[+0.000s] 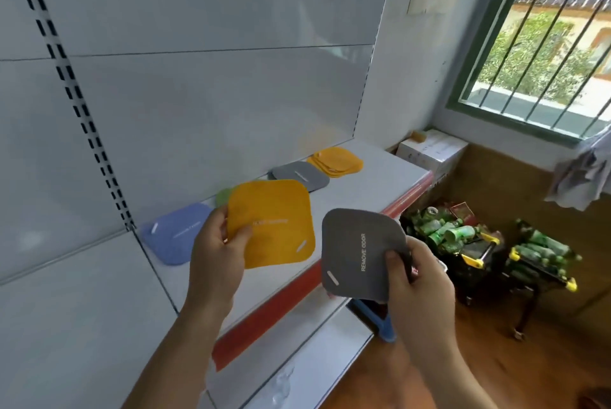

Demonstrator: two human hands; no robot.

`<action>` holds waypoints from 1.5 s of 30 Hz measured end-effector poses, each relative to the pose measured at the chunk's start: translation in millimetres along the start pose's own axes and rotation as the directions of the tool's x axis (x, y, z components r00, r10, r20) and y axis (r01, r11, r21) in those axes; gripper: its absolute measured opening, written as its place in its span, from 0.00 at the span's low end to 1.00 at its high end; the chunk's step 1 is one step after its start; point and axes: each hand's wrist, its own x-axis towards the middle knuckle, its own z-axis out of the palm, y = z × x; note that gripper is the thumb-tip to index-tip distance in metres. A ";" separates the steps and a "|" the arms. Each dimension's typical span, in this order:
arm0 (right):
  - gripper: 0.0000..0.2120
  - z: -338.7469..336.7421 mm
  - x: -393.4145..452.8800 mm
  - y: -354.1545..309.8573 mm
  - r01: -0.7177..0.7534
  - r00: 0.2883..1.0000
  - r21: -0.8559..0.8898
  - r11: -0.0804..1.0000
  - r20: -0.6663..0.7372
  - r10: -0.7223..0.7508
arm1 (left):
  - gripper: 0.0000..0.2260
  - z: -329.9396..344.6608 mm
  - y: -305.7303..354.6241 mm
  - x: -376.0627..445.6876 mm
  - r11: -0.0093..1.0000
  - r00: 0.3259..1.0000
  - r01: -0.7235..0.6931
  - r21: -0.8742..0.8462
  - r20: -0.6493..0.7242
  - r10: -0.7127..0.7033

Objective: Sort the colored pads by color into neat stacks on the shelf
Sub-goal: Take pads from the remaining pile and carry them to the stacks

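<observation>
Between thumb and curled fingers, the left hand [216, 245] pinches an orange pad [271, 223] above the shelf [373, 183]; the right hand [415, 279] likewise pinches a grey pad [358, 253] off its front edge. Mid-sort, it seems: each pad probably goes next to its matching pile, the orange stack [335, 161] and grey stack [299, 175] further along.

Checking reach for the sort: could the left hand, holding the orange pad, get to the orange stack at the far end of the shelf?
Probably yes. The left hand grips the orange pad above the shelf; only the low gray stack lies before the orange stack, nothing taller.
</observation>
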 end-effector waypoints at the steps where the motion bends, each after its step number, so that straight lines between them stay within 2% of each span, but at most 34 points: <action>1: 0.09 4.7 16.3 4.2 0.004 1.000 -0.004 1.000 0.007 -0.004 | 0.15 8.6 0.3 9.8 1.000 1.000 0.004 -0.001 -0.012 -0.004; 5: 0.10 27.8 70.0 21.1 -0.012 0.997 -0.004 1.000 0.082 0.012 | 0.17 30.1 0.4 36.5 0.999 0.998 0.026 0.028 -0.050 -0.024; 9: 0.11 60.1 131.3 42.1 -0.004 0.982 -0.009 1.000 0.187 0.005 | 0.14 47.6 -1.1 65.4 0.998 0.990 0.058 0.032 -0.129 -0.054; 13: 0.14 94.7 196.0 61.4 0.011 0.946 0.016 1.000 0.324 -0.016 | 0.14 65.8 -5.6 91.5 0.996 0.960 0.084 0.030 -0.272 -0.072; 17: 0.15 124.3 254.1 69.6 0.059 0.875 0.044 0.997 0.478 -0.073 | 0.14 91.4 -4.7 107.5 0.995 0.894 0.101 -0.006 -0.438 -0.093; 22: 0.16 169.1 300.4 65.0 0.077 0.760 0.123 0.989 0.635 -0.138 | 0.15 112.0 -8.0 110.3 0.993 0.838 0.117 0.007 -0.537 -0.095; 26: 0.17 200.9 314.8 56.0 0.283 0.653 0.036 0.959 0.724 -0.220 | 0.17 113.4 -10.8 109.2 0.991 0.786 0.130 0.005 -0.610 -0.100; 29: 0.21 217.0 314.5 57.8 0.506 0.602 -0.068 0.860 0.741 -0.296 | 0.16 110.8 -12.7 114.5 0.990 0.775 0.139 0.012 -0.624 -0.101; 34: 0.28 223.9 310.0 67.6 0.667 0.571 -0.130 0.734 0.722 -0.390 | 0.14 116.1 -14.9 131.5 0.991 0.794 0.135 0.018 -0.600 -0.098; 37: 0.29 216.4 315.0 73.8 0.697 0.584 -0.127 0.706 0.673 -0.455 | 0.12 130.6 -15.3 142.3 0.991 0.837 0.130 0.036 -0.540 -0.090; 41: 0.24 194.4 325.0 85.6 0.696 0.617 -0.101 0.711 0.591 -0.520 | 0.15 160.1 -16.0 157.8 0.989 0.866 0.146 0.029 -0.487 -0.114; 45: 0.24 169.1 349.2 104.1 0.675 0.648 -0.101 0.731 0.556 -0.521 | 0.14 200.7 -13.7 177.7 0.982 0.916 0.179 0.054 -0.373 -0.146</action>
